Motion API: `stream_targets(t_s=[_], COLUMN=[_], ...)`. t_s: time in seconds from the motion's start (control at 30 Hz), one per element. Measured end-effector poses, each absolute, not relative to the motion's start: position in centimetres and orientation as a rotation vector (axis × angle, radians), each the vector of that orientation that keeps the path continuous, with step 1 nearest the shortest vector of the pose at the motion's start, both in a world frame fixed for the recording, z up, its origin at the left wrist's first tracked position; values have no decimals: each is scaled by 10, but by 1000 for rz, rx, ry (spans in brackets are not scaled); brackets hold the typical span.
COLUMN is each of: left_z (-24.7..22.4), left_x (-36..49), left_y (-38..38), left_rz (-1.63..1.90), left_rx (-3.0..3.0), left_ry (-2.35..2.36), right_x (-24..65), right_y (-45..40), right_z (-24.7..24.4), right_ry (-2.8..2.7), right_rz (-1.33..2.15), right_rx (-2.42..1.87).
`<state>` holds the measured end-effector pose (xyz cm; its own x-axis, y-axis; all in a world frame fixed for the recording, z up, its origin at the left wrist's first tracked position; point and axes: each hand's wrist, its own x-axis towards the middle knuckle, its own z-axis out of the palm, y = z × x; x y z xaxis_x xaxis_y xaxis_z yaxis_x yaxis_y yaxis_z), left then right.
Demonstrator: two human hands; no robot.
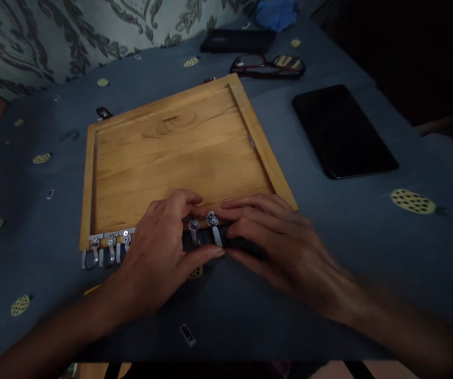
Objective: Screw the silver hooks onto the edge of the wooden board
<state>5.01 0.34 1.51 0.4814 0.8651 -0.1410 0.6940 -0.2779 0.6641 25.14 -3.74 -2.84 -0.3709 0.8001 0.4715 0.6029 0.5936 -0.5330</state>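
Observation:
A wooden board with a raised frame [179, 158] lies on the table. Silver metal hooks [110, 247] are fixed in a row along its near edge, some with screw heads showing. My left hand [157, 252] rests over that edge, its fingers curled and its thumb against the tip of a metal hook [213, 227]. From the other side my right hand [277, 237] closes on the same hook, fingertips at its upper plate and thumb near its lower end. A second hook [194, 231] sits just left of it, partly behind my left fingers. My hands cover other parts of the edge.
Dark-framed glasses [268, 66] and a black flat case [237, 41] lie beyond the board, with a blue cloth [277, 15] behind. At right is a black tablet-like device [345, 131]. Pineapple-patterned blue cloth [368, 252] covers the table; a patterned curtain [92, 31] hangs at the back.

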Motion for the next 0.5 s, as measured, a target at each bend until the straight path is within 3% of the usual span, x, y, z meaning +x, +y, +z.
stream_targets(t_s=[0.5], left_z=[10], left_x=[48], left_y=[3], left_rz=[421], left_rx=[2178], left_ry=[1226], right_x=[260], right_y=[-29], right_z=[-15], right_ry=[-2181], right_rz=[401], right_rx=[-1005])
